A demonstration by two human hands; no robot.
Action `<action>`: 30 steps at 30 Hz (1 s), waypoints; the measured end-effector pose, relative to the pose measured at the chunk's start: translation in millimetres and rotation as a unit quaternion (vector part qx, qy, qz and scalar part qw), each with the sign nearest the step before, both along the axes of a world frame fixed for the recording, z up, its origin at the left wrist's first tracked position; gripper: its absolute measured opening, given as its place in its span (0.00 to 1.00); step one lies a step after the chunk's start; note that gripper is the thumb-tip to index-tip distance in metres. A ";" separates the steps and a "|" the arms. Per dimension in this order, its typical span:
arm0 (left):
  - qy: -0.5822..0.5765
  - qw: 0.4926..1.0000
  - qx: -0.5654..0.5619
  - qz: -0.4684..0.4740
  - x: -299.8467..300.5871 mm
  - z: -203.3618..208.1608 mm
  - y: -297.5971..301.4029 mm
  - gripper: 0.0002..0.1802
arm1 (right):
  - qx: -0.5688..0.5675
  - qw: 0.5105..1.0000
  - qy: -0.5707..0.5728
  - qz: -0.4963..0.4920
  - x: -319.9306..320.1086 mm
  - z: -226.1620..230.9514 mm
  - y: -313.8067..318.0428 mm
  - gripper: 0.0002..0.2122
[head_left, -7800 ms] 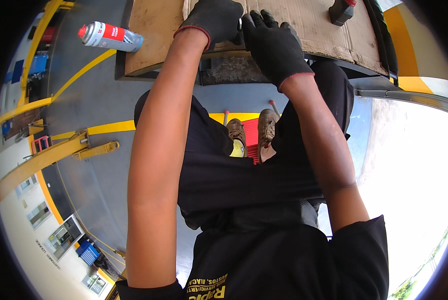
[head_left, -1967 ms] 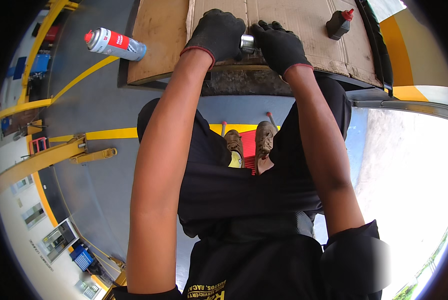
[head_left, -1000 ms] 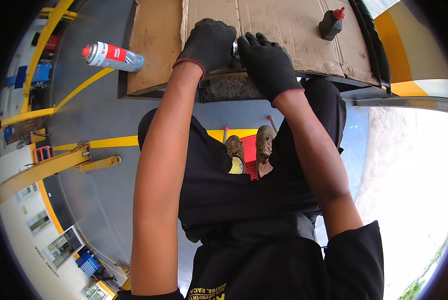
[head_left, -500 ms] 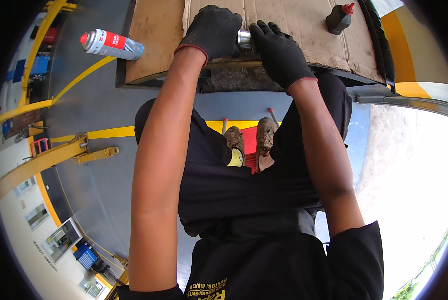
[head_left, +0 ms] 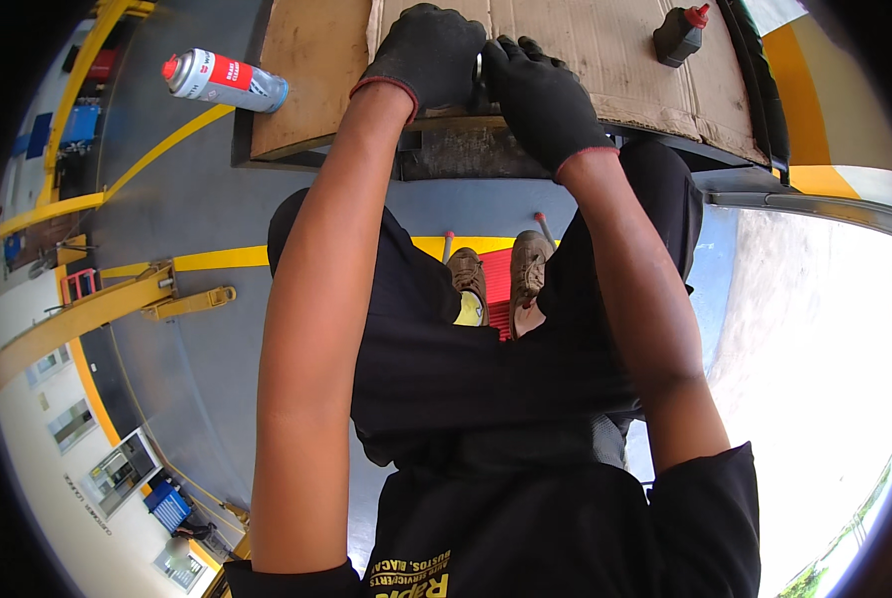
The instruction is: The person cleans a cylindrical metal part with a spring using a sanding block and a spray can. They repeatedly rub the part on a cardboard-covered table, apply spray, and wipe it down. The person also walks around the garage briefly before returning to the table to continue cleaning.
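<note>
Both my hands wear black gloves with red cuffs and meet above the near edge of the cardboard-covered table. My left hand [head_left: 428,62] is closed around a shiny silver metal cylinder [head_left: 480,72], most of which is hidden. Against the cylinder's right end, my right hand [head_left: 548,105] presses with its fingers together and bent over it; its thumb is out of sight. The kind of part cannot be made out. Left of my hands lies a spray can [head_left: 225,82], silver, white and red with a red cap. A small dark bottle [head_left: 680,38] with a red nozzle stands to the right.
Worn cardboard [head_left: 615,60] covers the dark-framed table top. Under the table, my feet are by a red ribbed surface [head_left: 497,284]. A yellow lift arm [head_left: 87,317] reaches in over the grey floor at left. A yellow-and-white curved surface [head_left: 815,100] is at far right.
My right hand has shifted slightly left, closer to my left hand. Less of the silver cylinder shows between them now. The can and the bottle stay in place.
</note>
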State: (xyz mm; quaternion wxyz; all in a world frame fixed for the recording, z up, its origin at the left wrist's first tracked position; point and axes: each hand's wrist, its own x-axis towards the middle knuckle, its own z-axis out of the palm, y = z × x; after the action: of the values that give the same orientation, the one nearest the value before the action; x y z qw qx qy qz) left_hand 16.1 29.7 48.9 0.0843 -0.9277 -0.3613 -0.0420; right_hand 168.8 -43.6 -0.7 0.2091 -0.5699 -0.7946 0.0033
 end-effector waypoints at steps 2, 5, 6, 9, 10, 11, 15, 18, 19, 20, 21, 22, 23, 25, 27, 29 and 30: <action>0.019 1.000 -0.010 0.005 0.8 -0.3 1.6 0.11 | -0.062 0.997 0.015 0.049 8.6 1.7 23.9 0.15; 0.024 1.000 0.002 -0.016 -7.1 -3.7 6.1 0.12 | 0.025 1.000 -0.003 0.001 -6.9 7.2 -3.1 0.14; 0.020 0.999 0.008 -0.028 -8.3 -3.8 5.1 0.12 | 0.062 0.998 -0.022 -0.005 -8.9 7.2 -10.5 0.13; 0.043 0.999 -0.018 0.000 -3.4 4.1 -0.1 0.14 | 0.106 0.993 -0.047 -0.012 -8.1 0.4 -17.7 0.13; 0.072 0.996 -0.042 -0.008 0.0 8.7 -0.5 0.12 | 0.079 0.996 -0.036 -0.003 -5.5 -0.4 -5.6 0.12; 0.103 0.992 -0.065 -0.021 6.6 17.7 -0.2 0.11 | 0.053 0.998 -0.024 0.000 -0.7 -0.6 6.0 0.12; 0.073 0.997 -0.035 0.016 3.4 12.9 -5.1 0.16 | 0.030 0.999 -0.024 0.021 0.7 -0.2 7.3 0.13; 0.102 0.994 -0.023 0.044 2.3 2.8 -1.2 0.16 | 0.081 0.994 -0.066 -0.009 -8.7 1.2 -16.6 0.16; 0.099 0.994 -0.009 0.047 0.0 -1.3 0.4 0.16 | 0.083 0.993 -0.076 -0.015 -11.3 2.0 -17.4 0.17; 0.082 0.995 -0.018 0.048 -0.2 -2.7 -2.4 0.16 | 0.070 0.996 -0.061 -0.010 -8.9 4.2 -12.1 0.16; 0.065 0.997 -0.023 0.042 1.6 2.0 -3.1 0.16 | 0.016 0.999 -0.034 0.019 -0.5 3.4 0.4 0.16; 0.048 0.998 -0.028 0.036 5.2 5.9 -4.9 0.17 | -0.038 0.998 -0.006 0.047 10.0 1.2 15.4 0.15; 0.060 0.997 -0.037 0.034 4.7 7.4 -4.4 0.17 | -0.088 0.992 0.024 0.083 11.7 4.3 25.2 0.15; 0.084 0.994 -0.056 0.030 4.7 10.3 -3.1 0.18 | 0.006 0.999 -0.009 0.049 7.0 0.4 11.8 0.13; 0.080 0.996 -0.034 0.033 2.9 6.1 -2.8 0.18 | 0.112 0.991 -0.073 -0.006 -5.8 4.9 -13.5 0.11; 0.078 0.996 -0.015 0.038 2.1 3.5 -2.4 0.18 | 0.054 0.996 -0.074 -0.005 -8.2 10.1 -13.3 0.13; 0.078 0.996 -0.011 0.040 2.1 3.8 -3.8 0.18 | -0.003 0.998 -0.070 0.000 -7.3 20.2 -6.6 0.14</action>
State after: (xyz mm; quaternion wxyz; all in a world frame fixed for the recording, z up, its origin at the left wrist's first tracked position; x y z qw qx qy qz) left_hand 18.2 25.9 52.7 0.1042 -0.9137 -0.3910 0.0380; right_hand 161.5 -50.1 19.5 0.1515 -0.5691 -0.8075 -0.0337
